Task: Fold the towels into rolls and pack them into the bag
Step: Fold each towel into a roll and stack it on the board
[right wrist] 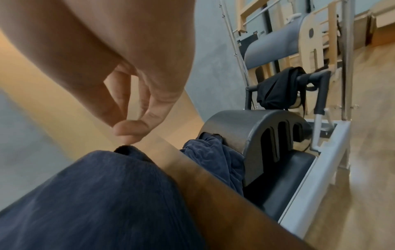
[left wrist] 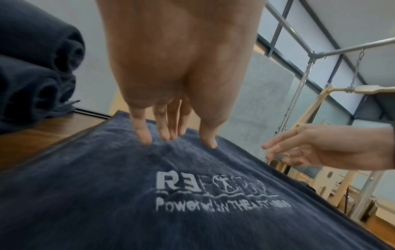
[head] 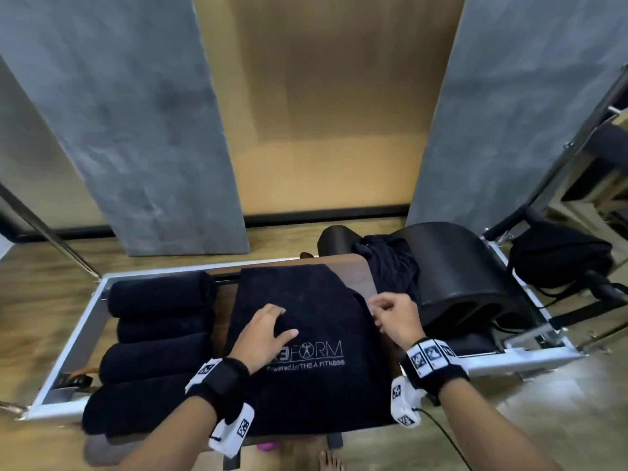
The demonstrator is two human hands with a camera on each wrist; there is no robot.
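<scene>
1. Left hand lies flat, fingers straight and spread, fingertips pressing the flat towel just above its stitched logo. It holds nothing.
2. Right hand hangs at the towel's right edge, thumb and forefinger brought together right at a raised fold of cloth. The right wrist view shows fingertips at that fold, but I cannot tell whether cloth is actually pinched.
3. Flat towel covers the middle of the desk, logo side up, not yet rolled. Judged: the fifth roll is only being set up.
4. Rolled towels, four as far as I can count, lie side by side just left of the flat one. Done, but none is packed.
5. A crumpled dark cloth, probably another towel, is heaped at the far right against the curved black barrel. Probably to be rolled next.
6. A black bag hangs or sits beyond the barrel, far right, well apart from the rolls. Packing looks wholly undone.
7. Edges: the towel's near end overhangs the desk's near edge; bare wood shows along its right side and far end.
8. Room: the rolls crowd the left; rolling away has a free strip ahead. The barrel blocks a straight path to the bag.
</scene>
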